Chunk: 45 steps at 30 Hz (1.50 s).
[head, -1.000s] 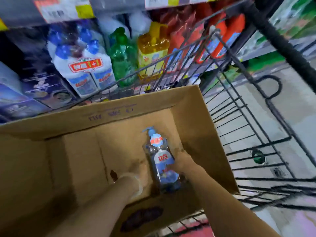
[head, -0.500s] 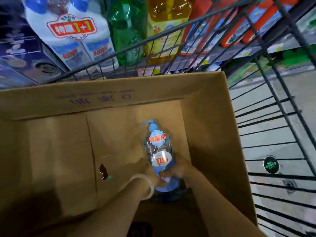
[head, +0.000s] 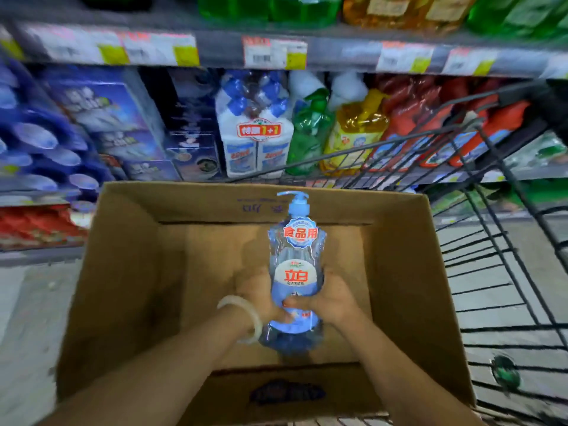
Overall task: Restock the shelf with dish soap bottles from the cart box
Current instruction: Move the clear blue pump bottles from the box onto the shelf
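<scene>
fingers of both hands wrap the lower body of the dish soap bottle (head: pixel 295 272), one hand per side. left hand (head: pixel 259 298) grips the bottle's left flank, its fingertips hidden behind the bottle; a pale bangle (head: pixel 246 318) sits on that wrist. right hand (head: pixel 330 299) grips the right flank, thumb (head: pixel 296 302) laid across the blue label at the front, the other fingers curled round the back and out of sight. bottle is upright between the palms, clear with blue liquid, blue pump head (head: pixel 295 202) well above the fingers and level with the far wall of the cardboard box (head: pixel 123 272). base of the bottle is just below the hands, inside the open box; cannot tell if it touches the box floor. box sits in the wire cart (head: pixel 491 272), whose mesh shows right of the right hand. beyond the fingers, past the far box wall, the shelf (head: pixel 215 49) carries price tags on its edge, with white twin-pack bottles (head: pixel 256 139), a green bottle (head: pixel 309 136), a yellow bottle (head: pixel 356 133) and red bottles (head: pixel 405 130) under it. blue boxes (head: pixel 101 118) stand far left of the left hand. view is blurred at the edges
</scene>
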### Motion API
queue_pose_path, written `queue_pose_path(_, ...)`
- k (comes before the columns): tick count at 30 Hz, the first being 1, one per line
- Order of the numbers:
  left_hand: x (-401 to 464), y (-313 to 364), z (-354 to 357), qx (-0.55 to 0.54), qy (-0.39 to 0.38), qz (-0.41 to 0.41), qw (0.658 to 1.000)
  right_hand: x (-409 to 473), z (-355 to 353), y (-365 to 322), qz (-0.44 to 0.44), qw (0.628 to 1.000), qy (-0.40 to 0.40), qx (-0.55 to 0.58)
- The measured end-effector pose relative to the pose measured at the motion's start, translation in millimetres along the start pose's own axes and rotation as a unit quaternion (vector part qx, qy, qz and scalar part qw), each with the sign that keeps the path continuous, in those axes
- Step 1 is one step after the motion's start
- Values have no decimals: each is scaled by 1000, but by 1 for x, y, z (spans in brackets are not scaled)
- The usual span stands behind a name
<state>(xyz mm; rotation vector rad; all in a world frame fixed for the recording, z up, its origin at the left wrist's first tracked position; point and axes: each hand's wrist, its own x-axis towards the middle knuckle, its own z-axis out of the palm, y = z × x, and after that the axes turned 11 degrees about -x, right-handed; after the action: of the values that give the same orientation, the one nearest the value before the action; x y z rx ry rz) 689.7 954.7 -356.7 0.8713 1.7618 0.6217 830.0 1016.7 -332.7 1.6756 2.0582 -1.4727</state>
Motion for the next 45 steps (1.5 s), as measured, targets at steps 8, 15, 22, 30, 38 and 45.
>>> queue_pose_path(8,-129,8,-170,-24,123,97,987,-84,53,-181,-148,982,110,-49)
queue_pose_path(15,-248,-37,-315,-34,269,151,951,-137,151,-334,-281,947,124,-93)
queue_pose_path(22,-333,-99,-414,-81,387,148,907,-167,253,-442,-396,911,73,-87)
queue_pose_path(30,-338,-132,-495,-127,453,150,870,-147,310,-527,-440,892,43,-95)
queue_pose_path(38,-255,-96,-602,-103,449,215,861,-75,290,-614,-441,893,91,1)
queue_pose_path(45,-170,-37,-651,-80,439,267,854,-12,231,-669,-434,889,145,11)
